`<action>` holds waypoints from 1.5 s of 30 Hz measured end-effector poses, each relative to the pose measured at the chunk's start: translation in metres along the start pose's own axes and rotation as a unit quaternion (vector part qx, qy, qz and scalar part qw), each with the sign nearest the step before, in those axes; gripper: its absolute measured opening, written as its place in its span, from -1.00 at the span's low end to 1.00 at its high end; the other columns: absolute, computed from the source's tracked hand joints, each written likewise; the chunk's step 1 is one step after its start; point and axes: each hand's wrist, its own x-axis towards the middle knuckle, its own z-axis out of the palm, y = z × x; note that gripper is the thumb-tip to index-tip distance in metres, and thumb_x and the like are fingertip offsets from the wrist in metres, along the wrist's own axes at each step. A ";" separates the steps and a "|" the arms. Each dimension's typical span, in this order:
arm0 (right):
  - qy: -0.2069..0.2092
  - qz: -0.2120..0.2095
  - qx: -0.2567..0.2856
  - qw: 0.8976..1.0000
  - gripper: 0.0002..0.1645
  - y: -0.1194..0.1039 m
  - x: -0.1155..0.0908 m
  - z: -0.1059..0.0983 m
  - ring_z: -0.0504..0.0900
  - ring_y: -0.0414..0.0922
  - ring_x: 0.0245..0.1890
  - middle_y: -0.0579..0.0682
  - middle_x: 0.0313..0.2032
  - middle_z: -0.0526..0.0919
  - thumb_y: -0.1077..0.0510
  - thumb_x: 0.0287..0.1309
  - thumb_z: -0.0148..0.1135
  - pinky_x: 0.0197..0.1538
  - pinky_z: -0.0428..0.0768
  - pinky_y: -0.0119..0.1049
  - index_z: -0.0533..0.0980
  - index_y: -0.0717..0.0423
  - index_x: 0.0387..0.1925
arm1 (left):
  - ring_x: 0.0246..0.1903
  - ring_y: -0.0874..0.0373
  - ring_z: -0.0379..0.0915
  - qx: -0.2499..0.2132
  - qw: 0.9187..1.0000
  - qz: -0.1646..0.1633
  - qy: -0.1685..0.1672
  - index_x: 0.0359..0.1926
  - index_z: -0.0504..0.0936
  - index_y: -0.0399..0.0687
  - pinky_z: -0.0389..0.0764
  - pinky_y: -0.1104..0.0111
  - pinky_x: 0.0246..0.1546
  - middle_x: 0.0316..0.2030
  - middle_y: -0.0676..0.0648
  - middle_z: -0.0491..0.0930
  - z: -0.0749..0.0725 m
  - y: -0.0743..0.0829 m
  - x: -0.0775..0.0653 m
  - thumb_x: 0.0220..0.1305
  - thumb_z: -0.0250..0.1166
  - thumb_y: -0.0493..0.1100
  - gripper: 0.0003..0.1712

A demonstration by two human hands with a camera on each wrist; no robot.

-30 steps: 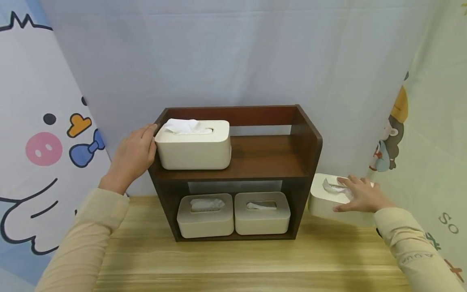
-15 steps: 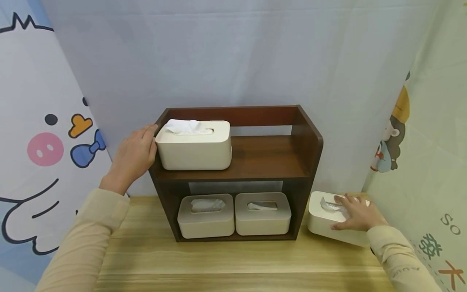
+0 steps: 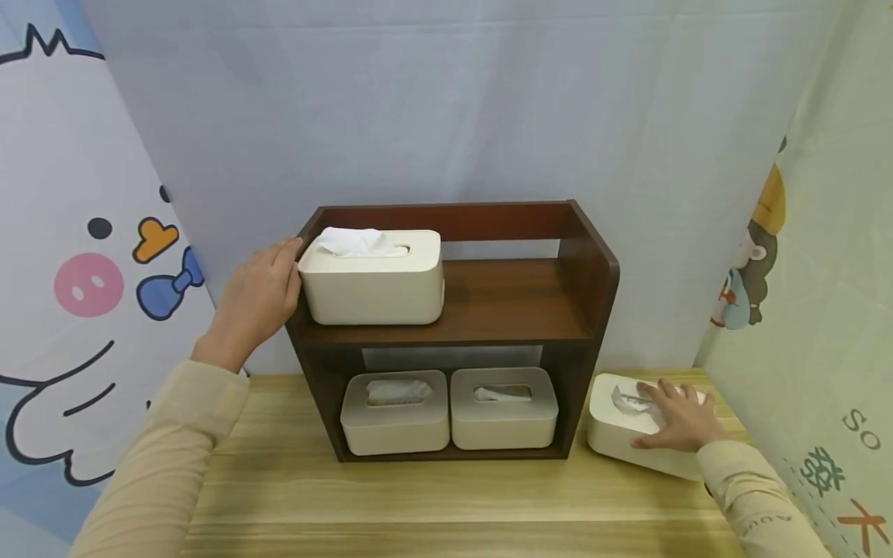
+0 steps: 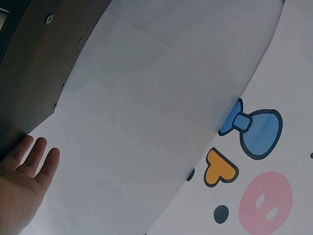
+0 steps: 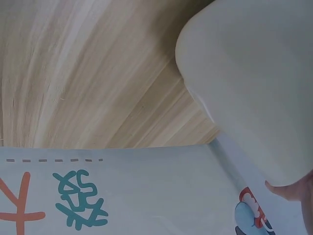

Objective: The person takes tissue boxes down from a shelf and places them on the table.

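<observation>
At the right of the head view, my right hand (image 3: 679, 419) spans the top of a cream tissue box (image 3: 621, 434), thumb toward the front and fingers over the far edge. That box sits at an angle on the wooden table. A fingertip shows curled at its edge in the right wrist view, where the pale box wall (image 5: 254, 78) fills the upper right. My left hand (image 3: 258, 294) rests against the left side of a dark brown two-tier shelf (image 3: 516, 294), beside another tissue box (image 3: 373, 291) on the upper tier. Its fingers (image 4: 48, 169) look straight in the left wrist view.
Two more tissue boxes, a left one (image 3: 394, 422) and a right one (image 3: 504, 418), stand side by side on the lower tier. A pale curtain (image 3: 460, 116) hangs behind the shelf. Printed cloths flank the wooden table (image 3: 432, 504) on both sides.
My right hand has lowered the tissue box from beside the shelf down to the table, slightly toward me. My left hand has stayed against the shelf.
</observation>
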 end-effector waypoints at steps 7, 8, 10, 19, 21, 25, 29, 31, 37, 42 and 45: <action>-0.007 0.002 0.012 1.000 0.20 0.000 0.000 0.004 0.25 0.49 0.04 0.44 0.14 0.30 -0.52 -0.49 0.31 -0.13 0.18 0.49 0.29 0.08 0.19 | 0.04 -0.31 0.37 -0.002 1.000 0.003 0.006 0.19 0.32 -0.41 0.44 -0.10 0.00 0.11 -0.38 0.41 0.001 -0.002 0.000 0.31 -0.07 -0.27 -0.54; -0.009 0.003 0.015 1.000 0.20 0.001 0.000 0.005 0.25 0.50 0.04 0.45 0.15 0.29 -0.51 -0.49 0.31 -0.13 0.17 0.50 0.29 0.08 0.19 | 0.04 -0.31 0.37 -0.002 1.000 0.004 0.007 0.18 0.32 -0.42 0.44 -0.09 -0.01 0.11 -0.38 0.41 0.001 -0.002 0.000 0.31 -0.07 -0.27 -0.54; -0.017 0.004 0.021 1.000 0.21 0.001 0.000 0.006 0.23 0.51 0.06 0.47 0.17 0.26 -0.50 -0.48 0.31 -0.12 0.16 0.51 0.27 0.08 0.20 | 0.04 -0.30 0.37 -0.001 1.000 0.006 0.010 0.18 0.33 -0.42 0.45 -0.09 -0.01 0.11 -0.38 0.41 0.001 -0.002 0.000 0.31 -0.07 -0.27 -0.54; -0.046 -0.006 0.038 0.998 0.25 0.006 0.003 0.009 0.16 0.52 0.10 0.48 0.20 0.20 -0.44 -0.51 0.39 -0.12 0.12 0.58 0.19 0.07 0.24 | 0.03 -0.29 0.39 -0.003 1.000 0.013 0.014 0.17 0.34 -0.42 0.45 -0.08 -0.01 0.10 -0.38 0.42 0.003 -0.002 0.001 0.31 -0.06 -0.28 -0.55; -0.053 -0.007 0.037 0.998 0.26 0.006 0.004 0.008 0.16 0.52 0.11 0.46 0.20 0.21 -0.41 -0.53 0.41 -0.14 0.13 0.58 0.17 0.06 0.25 | 0.04 -0.29 0.38 -0.005 1.000 0.014 0.014 0.17 0.33 -0.42 0.45 -0.08 0.00 0.10 -0.38 0.41 0.004 -0.003 0.001 0.31 -0.06 -0.28 -0.55; -0.071 -0.007 0.041 0.997 0.28 0.007 0.006 0.005 0.15 0.52 0.11 0.45 0.20 0.20 -0.33 -0.57 0.48 -0.17 0.13 0.59 0.15 0.05 0.25 | 0.04 -0.29 0.38 -0.006 1.000 0.015 0.014 0.18 0.33 -0.42 0.44 -0.08 0.01 0.11 -0.39 0.41 0.005 -0.003 0.001 0.31 -0.06 -0.27 -0.55; -0.091 -0.001 0.041 0.995 0.30 0.005 0.009 0.003 0.12 0.52 0.13 0.44 0.22 0.18 -0.27 -0.60 0.51 -0.15 0.10 0.61 0.12 0.04 0.26 | 0.04 -0.30 0.38 -0.005 1.000 0.011 0.010 0.18 0.33 -0.42 0.44 -0.08 0.01 0.11 -0.38 0.41 0.006 -0.003 0.001 0.32 -0.07 -0.27 -0.54; -0.100 0.000 0.036 0.994 0.32 0.005 0.011 0.001 0.12 0.53 0.14 0.43 0.22 0.17 -0.26 -0.62 0.52 -0.13 0.07 0.62 0.11 0.03 0.27 | 0.05 -0.29 0.38 -0.005 1.000 0.009 0.008 0.19 0.32 -0.41 0.44 -0.08 0.00 0.12 -0.38 0.40 0.006 -0.003 0.001 0.32 -0.07 -0.26 -0.54; -0.116 -0.005 0.017 0.993 0.34 0.007 0.016 -0.002 0.07 0.57 0.15 0.39 0.26 0.13 -0.18 -0.65 0.55 -0.07 -0.02 0.63 0.10 0.04 0.28 | 0.07 -0.28 0.36 -0.009 1.000 0.003 0.003 0.20 0.31 -0.40 0.43 -0.08 0.03 0.14 -0.37 0.39 0.005 -0.002 0.001 0.33 -0.07 -0.26 -0.54; -0.117 -0.002 0.031 0.993 0.34 0.007 0.018 -0.008 0.04 0.58 0.15 0.41 0.25 0.15 -0.14 -0.67 0.56 -0.05 -0.07 0.62 0.11 0.10 0.27 | 0.07 -0.28 0.36 -0.009 1.000 0.004 0.004 0.20 0.31 -0.40 0.42 -0.08 0.04 0.13 -0.38 0.39 0.005 -0.002 0.001 0.33 -0.07 -0.26 -0.54; -0.111 0.001 0.037 0.993 0.34 0.007 0.020 -0.014 0.07 0.57 0.13 0.43 0.22 0.19 -0.16 -0.66 0.56 -0.05 -0.03 0.61 0.11 0.14 0.26 | 0.06 -0.29 0.37 -0.009 1.000 0.003 0.005 0.20 0.31 -0.40 0.43 -0.08 0.03 0.13 -0.37 0.39 0.006 -0.002 0.001 0.33 -0.07 -0.26 -0.54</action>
